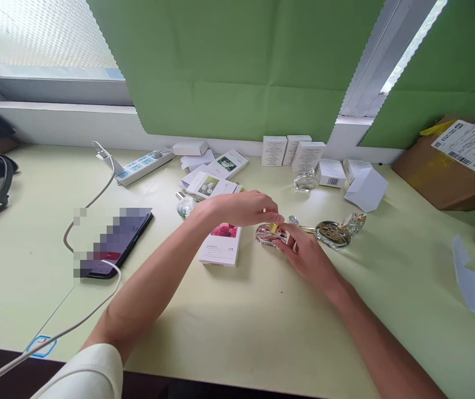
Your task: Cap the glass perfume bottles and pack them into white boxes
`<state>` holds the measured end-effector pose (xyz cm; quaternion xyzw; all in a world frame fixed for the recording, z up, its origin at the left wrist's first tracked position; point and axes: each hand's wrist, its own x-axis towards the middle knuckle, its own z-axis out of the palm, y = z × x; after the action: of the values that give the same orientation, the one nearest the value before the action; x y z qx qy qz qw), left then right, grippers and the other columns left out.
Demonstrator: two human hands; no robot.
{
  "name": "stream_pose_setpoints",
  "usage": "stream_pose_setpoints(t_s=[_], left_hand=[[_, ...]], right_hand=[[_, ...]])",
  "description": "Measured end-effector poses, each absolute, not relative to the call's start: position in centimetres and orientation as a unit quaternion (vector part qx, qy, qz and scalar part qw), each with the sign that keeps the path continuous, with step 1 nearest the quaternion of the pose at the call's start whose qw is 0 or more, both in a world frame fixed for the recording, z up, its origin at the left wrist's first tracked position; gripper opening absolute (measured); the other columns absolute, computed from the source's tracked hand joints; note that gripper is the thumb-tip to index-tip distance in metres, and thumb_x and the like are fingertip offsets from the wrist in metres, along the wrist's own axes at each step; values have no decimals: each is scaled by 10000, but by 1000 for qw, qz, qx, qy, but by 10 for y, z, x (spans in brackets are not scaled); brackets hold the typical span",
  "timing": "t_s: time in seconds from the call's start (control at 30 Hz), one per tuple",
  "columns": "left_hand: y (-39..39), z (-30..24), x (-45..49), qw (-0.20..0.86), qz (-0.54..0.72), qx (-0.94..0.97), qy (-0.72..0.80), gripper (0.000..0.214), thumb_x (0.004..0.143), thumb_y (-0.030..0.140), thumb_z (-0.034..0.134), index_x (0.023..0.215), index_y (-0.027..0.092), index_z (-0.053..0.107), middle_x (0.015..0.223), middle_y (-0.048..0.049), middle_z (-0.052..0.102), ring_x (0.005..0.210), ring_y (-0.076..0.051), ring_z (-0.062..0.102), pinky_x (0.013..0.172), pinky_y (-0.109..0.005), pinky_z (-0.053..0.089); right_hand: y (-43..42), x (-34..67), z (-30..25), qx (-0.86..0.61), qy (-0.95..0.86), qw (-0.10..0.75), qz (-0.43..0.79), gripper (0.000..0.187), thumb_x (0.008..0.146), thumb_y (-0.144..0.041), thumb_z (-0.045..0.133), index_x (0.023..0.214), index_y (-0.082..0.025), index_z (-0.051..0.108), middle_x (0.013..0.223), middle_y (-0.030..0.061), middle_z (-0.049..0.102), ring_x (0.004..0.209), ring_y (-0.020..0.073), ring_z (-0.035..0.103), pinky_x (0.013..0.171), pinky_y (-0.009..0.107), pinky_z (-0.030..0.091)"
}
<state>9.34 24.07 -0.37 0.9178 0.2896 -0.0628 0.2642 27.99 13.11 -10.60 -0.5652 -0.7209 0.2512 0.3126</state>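
Both my hands meet at a small clear glass perfume bottle (pixel 265 235) lying on the pale green table (pixel 229 321). My left hand (pixel 243 208) reaches over it from above, fingertips pinched at its gold neck (pixel 274 227). My right hand (pixel 304 252) holds the bottle's side from the right, fingers curled on the glass. A white box with a pink flower picture (pixel 220 245) lies just left of the bottle. Right of my hands stand a gold-patterned round bottle (pixel 332 234) and a clear glass piece (pixel 354 223).
A phone (pixel 115 244) on a white cable lies at the left, a power strip (pixel 143 166) behind it. Several white boxes (pixel 293 149) and flat cartons (pixel 216 174) line the back, with two more round bottles (pixel 306 181) (pixel 186 206). A cardboard parcel (pixel 449 166) sits at the right.
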Motion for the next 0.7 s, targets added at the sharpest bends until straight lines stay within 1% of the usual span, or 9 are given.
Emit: stream_pose_setpoints(t_s=[0.1,0.27,0.53,0.7], left_hand=[[242,-4,93,270,-72,911,303,522,944,632,335,1127,270,664,1146,-39,666,894,-163,605,687,-252,400],[242,-4,94,265,-89,906,317,625,917,696,312,1038,205,679,1047,-80,694,789,-167,618,677,-273,405],[242,-6,95,261,-93,905,323,596,905,680,348,962,188,680,1014,-89,691,766,-171,621,651,-273,406],[243,-8,95,267,-95,904,320,596,906,678,348,991,195,685,1027,-87,693,780,-172,625,660,-273,409]], right_hand=[[131,281,-107,-562,-722,317,249,369,970,-466,453,1240,-239,561,815,4,612,585,142,532,639,303,432],[132,281,-108,-557,-728,316,245,358,975,-451,446,1242,-243,562,808,6,607,603,148,537,656,308,435],[131,281,-107,-556,-729,313,250,360,979,-455,433,1242,-244,560,837,15,612,610,150,533,628,299,430],[131,281,-107,-553,-730,316,249,356,978,-450,441,1246,-246,556,844,13,611,606,145,527,625,294,423]])
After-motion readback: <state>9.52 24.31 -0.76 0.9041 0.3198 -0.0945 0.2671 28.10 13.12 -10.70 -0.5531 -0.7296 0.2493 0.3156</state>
